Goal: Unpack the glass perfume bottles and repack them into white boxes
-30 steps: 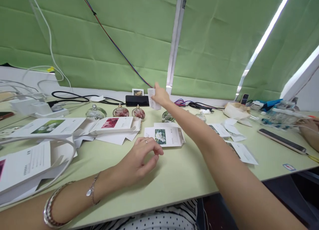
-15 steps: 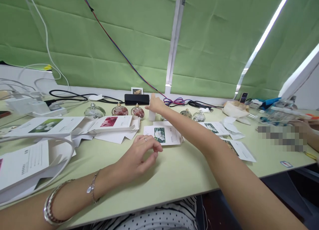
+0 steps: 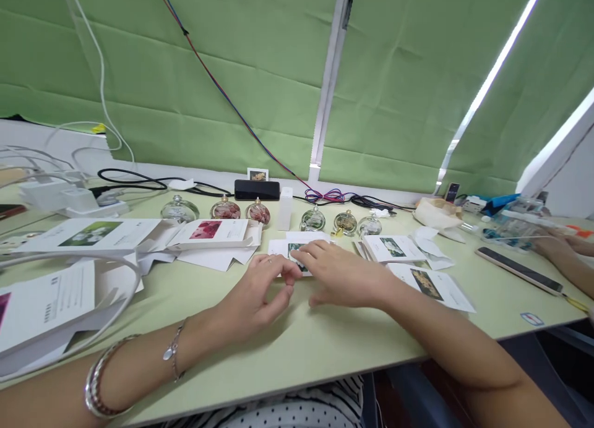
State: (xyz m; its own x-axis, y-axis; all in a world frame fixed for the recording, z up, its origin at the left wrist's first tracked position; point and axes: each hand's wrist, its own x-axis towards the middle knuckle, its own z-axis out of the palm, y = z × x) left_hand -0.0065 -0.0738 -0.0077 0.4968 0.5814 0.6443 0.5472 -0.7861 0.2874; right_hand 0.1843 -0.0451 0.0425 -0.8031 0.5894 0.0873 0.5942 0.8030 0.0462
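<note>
My left hand rests at the middle of the table with loosely bent fingers, thumb and forefinger slightly apart, nothing in them. Beside it, my right hand is open, palm down, its fingers over a flat white box with a flower picture, partly covering it. I cannot tell whether those fingers touch the box. Behind it a narrow white carton stands upright. To its right are a green glass bottle, a yellowish bottle and a clear bottle.
Flat white boxes lie at left, others at right. Red-flower bottles and a clear bottle stand near a black phone. Another phone lies at right, by a co-worker's hands. Cables run behind.
My right hand has left the narrow white carton and come back toward me, over the flat flower-picture box. The carton stays standing. My left hand has hardly moved.
</note>
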